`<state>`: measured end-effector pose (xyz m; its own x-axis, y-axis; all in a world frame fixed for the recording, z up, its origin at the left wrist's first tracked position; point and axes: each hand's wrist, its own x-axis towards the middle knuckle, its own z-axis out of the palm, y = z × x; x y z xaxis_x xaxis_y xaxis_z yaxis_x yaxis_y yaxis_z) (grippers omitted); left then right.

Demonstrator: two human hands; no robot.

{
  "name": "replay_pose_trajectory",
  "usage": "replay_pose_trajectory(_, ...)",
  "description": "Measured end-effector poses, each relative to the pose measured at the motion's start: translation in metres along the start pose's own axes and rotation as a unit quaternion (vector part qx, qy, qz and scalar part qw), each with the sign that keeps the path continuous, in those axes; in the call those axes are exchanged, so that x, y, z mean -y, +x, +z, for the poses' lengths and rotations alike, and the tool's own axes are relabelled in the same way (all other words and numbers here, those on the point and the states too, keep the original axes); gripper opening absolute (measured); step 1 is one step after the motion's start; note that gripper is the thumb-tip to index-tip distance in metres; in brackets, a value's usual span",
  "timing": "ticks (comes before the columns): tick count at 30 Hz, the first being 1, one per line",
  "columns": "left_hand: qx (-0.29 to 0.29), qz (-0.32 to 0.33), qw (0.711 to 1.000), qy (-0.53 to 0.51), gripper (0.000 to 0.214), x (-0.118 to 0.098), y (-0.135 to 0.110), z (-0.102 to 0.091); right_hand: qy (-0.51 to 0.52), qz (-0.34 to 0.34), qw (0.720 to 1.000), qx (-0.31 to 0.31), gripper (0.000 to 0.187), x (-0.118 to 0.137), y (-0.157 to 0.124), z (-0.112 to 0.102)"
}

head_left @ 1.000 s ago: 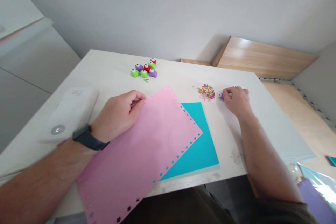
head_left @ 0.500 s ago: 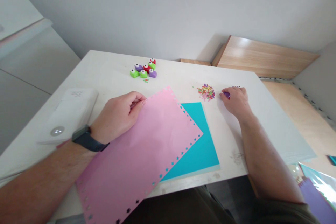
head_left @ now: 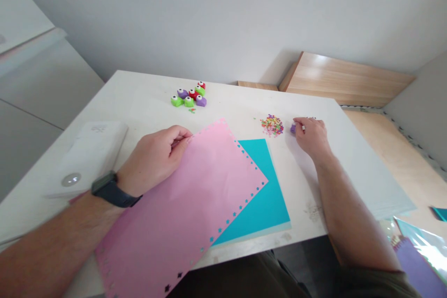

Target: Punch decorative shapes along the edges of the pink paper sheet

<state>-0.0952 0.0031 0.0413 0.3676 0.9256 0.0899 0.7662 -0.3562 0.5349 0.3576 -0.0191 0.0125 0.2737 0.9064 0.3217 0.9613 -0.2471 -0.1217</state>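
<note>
My left hand (head_left: 162, 153) pinches the upper left edge of a pink sheet of paper (head_left: 188, 191). Small flower and heart shaped holes run along several of the sheet's edges. It lies at an angle over a blue sheet (head_left: 260, 209), whose right part shows. At the right of the table, my right hand (head_left: 312, 137) is closed round a small purple craft punch (head_left: 293, 128), mostly hidden by the fingers. Just left of that hand lies a pile of coloured paper cut-outs (head_left: 272, 125).
Several green, red and purple craft punches (head_left: 190, 95) stand grouped at the table's back, with a few cut-outs before them. A white box-like object (head_left: 94, 153) lies at the left. Beyond the table's right edge is a wooden surface (head_left: 380, 135).
My right hand has shifted its fingers on the purple punch, so a different part of it shows. The left hand keeps its pinch on the pink sheet. The view has shifted slightly.
</note>
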Motion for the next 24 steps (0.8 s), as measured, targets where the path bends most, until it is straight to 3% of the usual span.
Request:
replay_pose_trajectory(15, -0.001, 0.004, 1.0, 0.005, 0.027, 0.0006, -0.0002, 0.0011, -0.007, -0.012, 1.0, 0.007, 0.027, 0.0002, -0.0032, 0.0)
replay_pose_trajectory(24, 0.001, 0.005, 1.0, 0.007, 0.026, 0.0003, 0.0001, 0.0011, -0.021, 0.02, 1.0, -0.001, 0.033, -0.0054, -0.0015, 0.0018)
